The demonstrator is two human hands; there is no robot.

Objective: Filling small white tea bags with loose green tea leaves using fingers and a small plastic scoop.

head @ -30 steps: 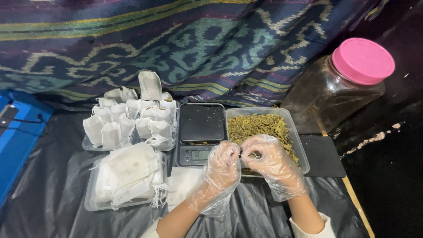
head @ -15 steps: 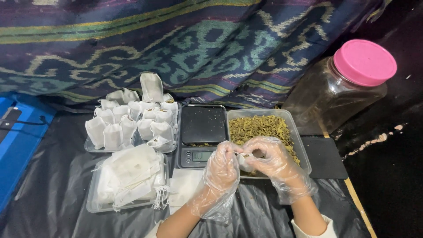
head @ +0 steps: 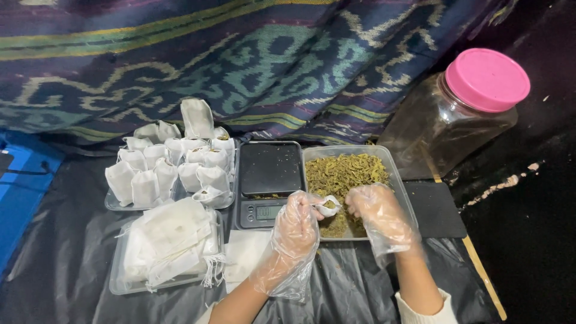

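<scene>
Gloved hands fill a small white tea bag [head: 327,207] over the tray of dried leaves [head: 347,174], centre frame.
Left hand [head: 297,225] pinches the bag's mouth; right hand [head: 378,213] curls beside it, grip unclear. Light, limp, probably tearable: hold by the rim.

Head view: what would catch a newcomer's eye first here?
Most striking is the bright pink lid of the clear jar lying tilted at far right. At centre, the left hand and right hand, both in loose plastic gloves, hold a small white pouch over the clear tray of dried green leaves. Left of the black scale, filled white pouches stand crowded in another tray.
</scene>
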